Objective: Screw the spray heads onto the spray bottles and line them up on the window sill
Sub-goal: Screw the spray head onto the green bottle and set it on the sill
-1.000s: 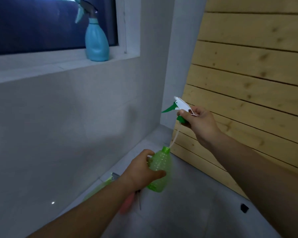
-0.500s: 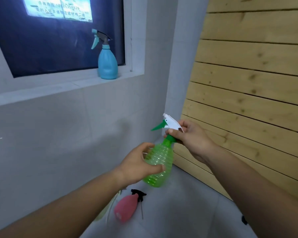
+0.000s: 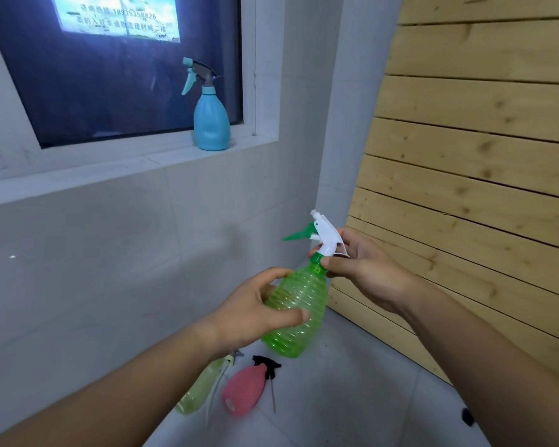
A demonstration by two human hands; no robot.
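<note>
Inspector A: Left hand (image 3: 255, 312) is wrapped round the belly of the green bottle (image 3: 299, 304), thumb across its ribbed front, fingers behind. Bottle is held in the air, tilted with its neck toward one o'clock.

Inspector B: Right hand (image 3: 360, 266) is pinched on the green collar at the neck, just beneath the white spray head (image 3: 326, 235). The head sits on top of the bottle; its green trigger points to nine o'clock. Whether the thread is fully seated cannot be told.

Inspector A: Moving outward. At six o'clock from the held bottle, on the tiled floor (image 3: 352, 398), a pink bottle (image 3: 244, 390) lies on its side with a black spray head at its neck. Just beside it at nine o'clock lies a pale yellow-green bottle (image 3: 202, 387), partly hidden by the left forearm.

Inspector B: At eleven o'clock, well apart, a blue bottle (image 3: 211, 122) stands upright on the window sill (image 3: 110, 171), grey-and-teal head fitted, near the sill's right end. Wooden slats (image 3: 481, 156) fill the three o'clock side.
</note>
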